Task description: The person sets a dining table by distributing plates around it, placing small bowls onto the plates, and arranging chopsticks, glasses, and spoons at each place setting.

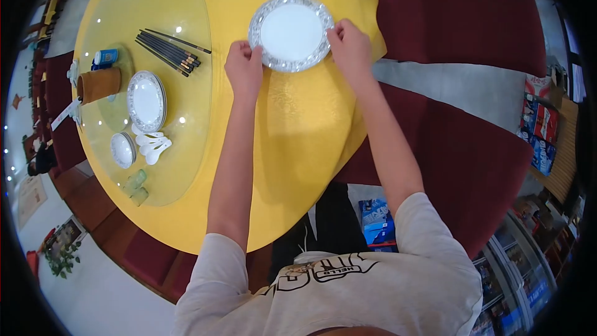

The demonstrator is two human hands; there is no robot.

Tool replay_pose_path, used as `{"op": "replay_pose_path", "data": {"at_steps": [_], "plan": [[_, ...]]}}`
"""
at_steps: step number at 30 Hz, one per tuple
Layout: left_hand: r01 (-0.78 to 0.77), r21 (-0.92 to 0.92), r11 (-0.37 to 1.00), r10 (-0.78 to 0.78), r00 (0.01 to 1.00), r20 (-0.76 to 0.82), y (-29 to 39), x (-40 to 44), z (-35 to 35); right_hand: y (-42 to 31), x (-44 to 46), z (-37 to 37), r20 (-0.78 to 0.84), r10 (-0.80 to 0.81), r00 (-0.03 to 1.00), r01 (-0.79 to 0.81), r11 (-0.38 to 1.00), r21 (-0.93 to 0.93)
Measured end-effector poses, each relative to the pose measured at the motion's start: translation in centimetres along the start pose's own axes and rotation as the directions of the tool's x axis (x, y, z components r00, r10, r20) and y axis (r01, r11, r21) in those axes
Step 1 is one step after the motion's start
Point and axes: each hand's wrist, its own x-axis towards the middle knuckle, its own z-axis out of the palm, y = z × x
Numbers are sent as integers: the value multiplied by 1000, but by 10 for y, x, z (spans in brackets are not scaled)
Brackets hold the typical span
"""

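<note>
A white plate (pixel 292 32) with a grey patterned rim is held at its two sides over the yellow tablecloth (pixel 292 143). My left hand (pixel 244 68) pinches the rim at the left, and my right hand (pixel 350 48) grips it at the right. Whether the plate's underside touches the cloth, I cannot tell. To the left, on the glass turntable (pixel 186 102), lie a bunch of dark chopsticks (pixel 168 51), a stack of plates (pixel 146 101), small bowls (pixel 123 150) and white spoons (pixel 152 145).
Green glasses (pixel 135 182) and a brown holder (pixel 99 84) with a blue can (pixel 106 57) are also on the turntable. Dark red chairs (pixel 435 143) stand close along the table's right edge. Blue boxes (pixel 377 221) sit on the floor near my legs.
</note>
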Motion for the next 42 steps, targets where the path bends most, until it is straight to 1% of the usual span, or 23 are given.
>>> {"op": "replay_pose_path", "data": {"at_steps": [1, 6, 8, 10, 12, 14, 16, 18, 19, 21, 23, 24, 25, 26, 27, 28, 29, 31, 32, 34, 37, 39, 42], "plan": [[1, 10, 1000, -1, 1000, -5, 0, 10, 3, -1, 9, 1, 1, -14, 1000, 14, 998, -61], [-110, 29, 994, 110, 994, 12, 6, 53, 14, 13, 54, 17, -58, -57, 997, 55, 998, -23], [-129, 79, 989, 131, 991, -21, 10, 53, 19, 12, 59, 16, 3, -91, 996, 90, 976, -200], [-121, 142, 982, 128, 991, -42, 0, 58, 22, -13, 43, 17, -188, -134, 973, 82, 962, -261], [-156, 167, 974, 170, 983, -73, -2, 59, 21, -23, 37, 20, -229, -175, 957, 109, 956, -274], [-212, 186, 959, 236, 965, -117, 2, 59, 21, -34, 32, 27, -237, -24, 971, 8, 998, -69], [-260, 205, 944, 294, 942, -162, 0, 56, 20, -41, 27, 27, -210, -48, 977, 15, 988, -155], [-368, 260, 893, 443, 824, -353, -13, 60, 34, -16, 38, 22, -162, -36, 986, 11, 989, -151], [-363, 257, 896, 439, 817, -374, -13, 54, 34, -5, 44, 18, -132, -8, 991, -13, 988, -153], [-273, 138, 952, 301, 918, -257, -6, 41, 24, 1, 46, 15, -140, 8, 990, -25, 993, -118], [-103, 103, 989, 114, 989, -98, 7, 20, 5, 2, 43, 15, -146, 23, 989, -36, 996, -85], [-104, 92, 990, 115, 986, -118, 1, 10, 4, 2, 39, 15, -197, 39, 980, -57, 995, -85], [-238, 131, 962, 259, 951, -171, -19, -1, 9, 3, 35, 15, -248, 55, 967, -78, 994, -83], [-365, 179, 914, 398, 891, -216, -37, -13, 8, 14, 33, 12, -225, 38, 974, -59, 995, -85], [-346, 100, 933, 358, 923, -140, -43, -28, -3, 18, 30, 12, -204, 19, 979, -37, 996, -86], [-324, 21, 946, 325, 944, -60, -46, -47, -15, -3, 2, 18, -193, -41, 980, -6, 971, -239], [-313, -3, 950, 313, 949, 19, -53, -63, -28, 1, -12, 17, -155, -202, 967, 107, 874, -474], [-304, -39, 952, 306, 943, 130, -64, -89, -65, -24, -60, 35, -186, -256, 949, 127, 846, -518], [-298, -52, 953, 302, 939, 163, -69, -97, -85, -29, -79, 44, -184, -243, 952, 135, 878, -460], [-336, -32, 941, 338, 936, 100, -76, -101, -128, -38, -100, 70, -172, -238, 956, 153, 904, -401], [-379, 53, 924, 382, 922, -68, -86, -88, -196, -74, -128, 120, 42, -243, 969, 246, 940, -238], [-420, 149, 895, 444, 870, -214, -91, -70, -240, -109, -139, 162, 165, -217, 962, 239, 963, -123], [-340, 395, 853, 479, 812, -335, -97, -35, -295, -156, -143, 218, 284, -162, 945, 156, 987, 45]]}}
